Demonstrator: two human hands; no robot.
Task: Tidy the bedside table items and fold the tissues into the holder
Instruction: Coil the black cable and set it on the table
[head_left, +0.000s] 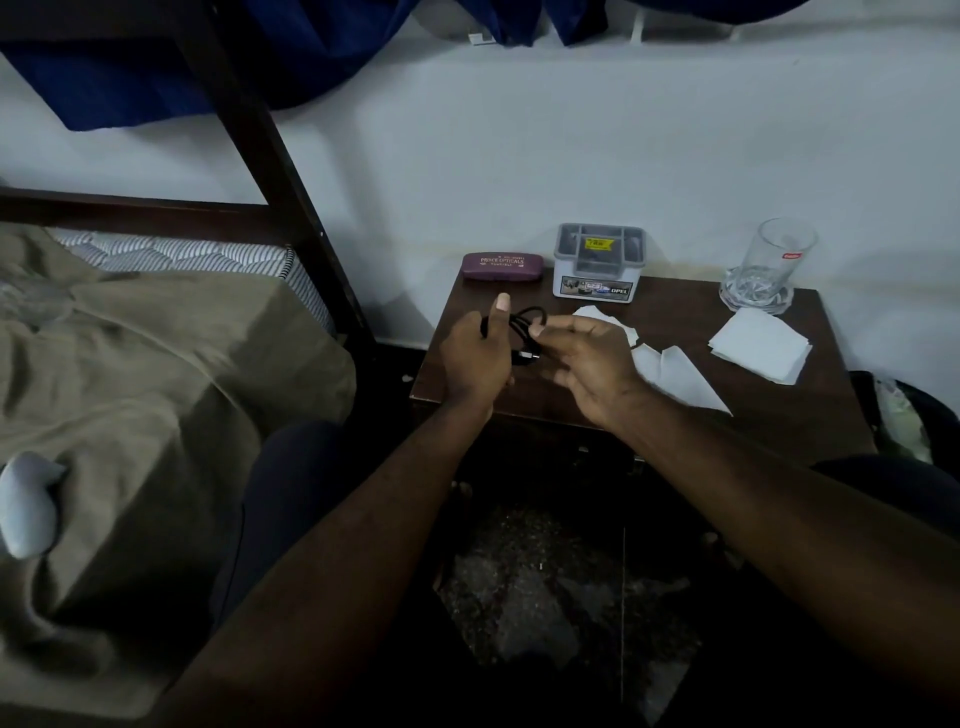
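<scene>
Over the dark wooden bedside table (779, 415) my left hand (475, 358) grips a looped black cable (524, 325), thumb up. My right hand (587, 364) pinches the same cable near its plug end. At the back of the table stands a grey and white tissue holder (598, 262). Loose white tissues (675, 374) lie unfolded to the right of my hands, one partly hidden behind my right hand. A flat stack of tissues (759, 345) lies further right.
A maroon spectacle case (502, 267) lies at the table's back left, by the wall. A clear glass (774, 260) stands on a glass coaster at the back right. A bed with a tan blanket (156, 389) and a dark post (291, 182) is at left.
</scene>
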